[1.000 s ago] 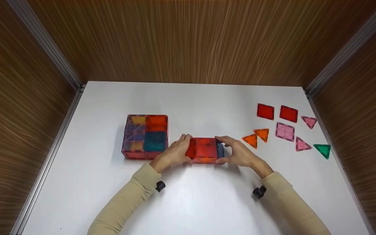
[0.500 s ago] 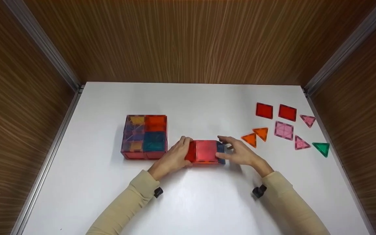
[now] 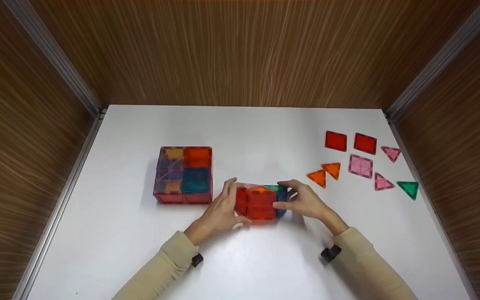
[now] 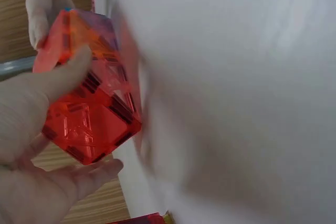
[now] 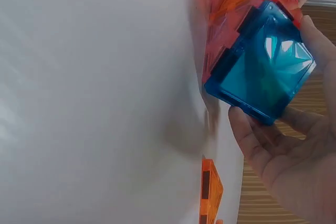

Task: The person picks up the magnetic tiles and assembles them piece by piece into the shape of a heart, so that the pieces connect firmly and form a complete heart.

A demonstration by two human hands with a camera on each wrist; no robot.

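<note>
A small block of translucent magnetic tiles (image 3: 261,205) sits tilted toward me between both hands, at the middle of the table. Its top and sides show red, with orange and green along the far edge. My left hand (image 3: 218,211) holds the red left end, thumb on the near side and fingers behind. In the left wrist view that red end (image 4: 86,129) faces the camera between thumb and fingers. My right hand (image 3: 308,202) grips the opposite end by a blue square tile (image 5: 265,66), its thumb and fingertips at that tile's edges.
A larger tile box (image 3: 198,181) with red sides stands left of my hands. To the right lie two orange triangles (image 3: 317,178), two red squares (image 3: 336,141), a pink square (image 3: 361,166), two pink triangles (image 3: 383,182) and a green triangle (image 3: 408,189). Wood-grain panels (image 3: 240,54) border the white table.
Both hands have tipped the small tile block toward me, so its red face now slopes to the front and green shows behind. The left hand has drawn nearer to me.
</note>
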